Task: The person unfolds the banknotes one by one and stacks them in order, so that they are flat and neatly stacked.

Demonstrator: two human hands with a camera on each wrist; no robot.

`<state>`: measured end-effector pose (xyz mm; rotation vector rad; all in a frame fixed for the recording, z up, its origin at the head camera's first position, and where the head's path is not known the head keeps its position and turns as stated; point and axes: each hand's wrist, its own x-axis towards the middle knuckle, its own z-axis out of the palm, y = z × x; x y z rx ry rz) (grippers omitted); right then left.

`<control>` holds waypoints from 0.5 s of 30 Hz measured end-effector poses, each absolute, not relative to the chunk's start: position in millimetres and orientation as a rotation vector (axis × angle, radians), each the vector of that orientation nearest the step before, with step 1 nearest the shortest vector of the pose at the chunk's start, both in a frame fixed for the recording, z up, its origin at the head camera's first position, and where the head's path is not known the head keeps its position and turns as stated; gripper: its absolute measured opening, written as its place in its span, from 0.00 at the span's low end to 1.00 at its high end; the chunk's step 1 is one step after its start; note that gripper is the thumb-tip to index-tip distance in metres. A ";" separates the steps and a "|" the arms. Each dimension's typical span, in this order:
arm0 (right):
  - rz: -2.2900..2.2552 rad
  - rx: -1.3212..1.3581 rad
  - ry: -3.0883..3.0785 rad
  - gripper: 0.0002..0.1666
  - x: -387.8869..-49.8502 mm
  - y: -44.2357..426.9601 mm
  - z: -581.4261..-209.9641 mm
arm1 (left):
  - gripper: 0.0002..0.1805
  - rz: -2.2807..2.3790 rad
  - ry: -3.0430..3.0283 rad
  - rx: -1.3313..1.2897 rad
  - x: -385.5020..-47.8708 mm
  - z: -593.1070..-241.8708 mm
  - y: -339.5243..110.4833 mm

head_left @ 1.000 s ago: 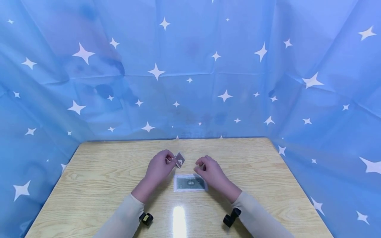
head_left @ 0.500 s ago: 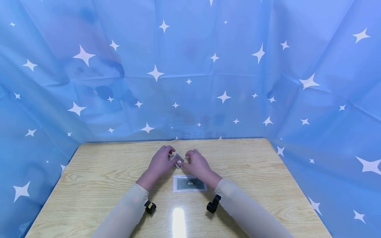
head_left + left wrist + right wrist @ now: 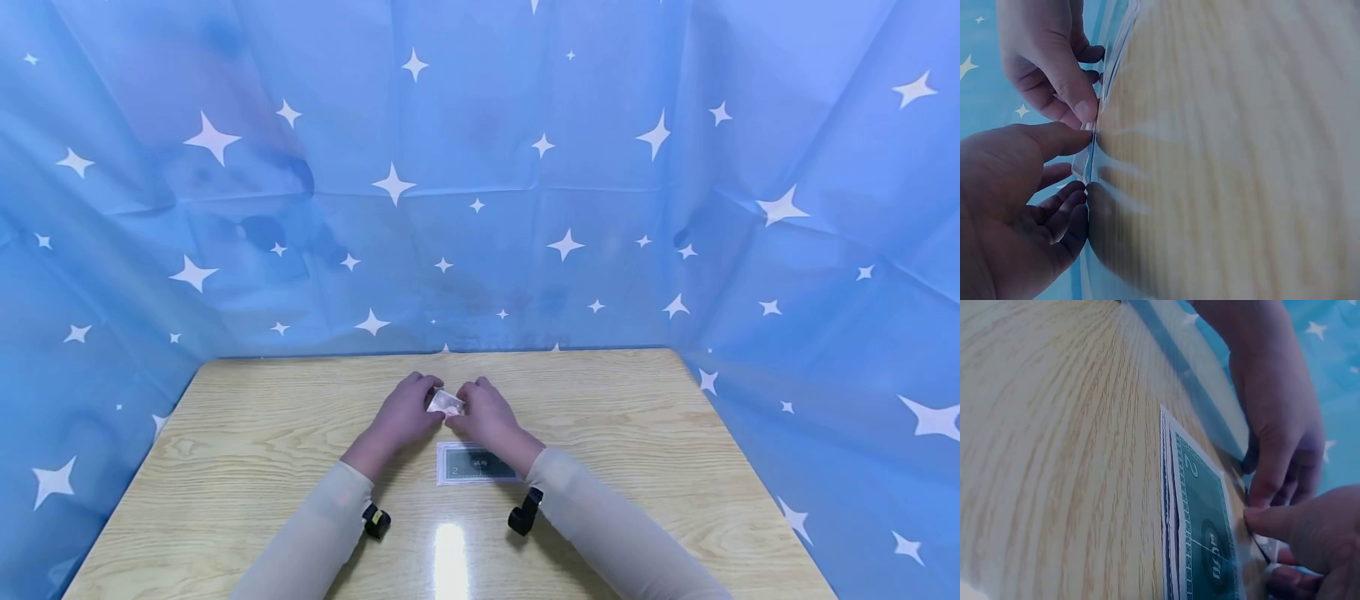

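My left hand [image 3: 400, 416] and right hand [image 3: 486, 415] meet over the table, beyond the bills. Between them is a small, pale, card-like piece [image 3: 446, 402], pinched at opposite sides by thumbs and fingers. The left wrist view shows this piece [image 3: 1081, 164] nearly edge-on, low over the wood, with the thumbs almost meeting along its near edge. Fingers hide much of it. Closer to the body lies a stack of green play bills [image 3: 468, 464] marked "2", partly covered by the right forearm; in the right wrist view the stacked bills [image 3: 1207, 512] lie beside the hands.
The wooden table [image 3: 285, 467] extends left, right and toward the body. A blue star-patterned curtain [image 3: 480, 250] hangs behind and along both sides. Black wrist cameras sit under each forearm, such as the left camera [image 3: 377, 521].
My right hand has moved left and away from the body to take the card-like piece's other side. The piece has turned from a darker, tilted face to a paler, flatter one. The bills stayed put.
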<state>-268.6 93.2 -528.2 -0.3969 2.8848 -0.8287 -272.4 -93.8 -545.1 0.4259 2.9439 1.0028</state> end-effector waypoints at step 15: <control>-0.935 -0.476 2.735 0.24 -275.1 101.6 -528.0 | 0.21 0.889 2.920 0.541 -274.2 -543.5 -98.7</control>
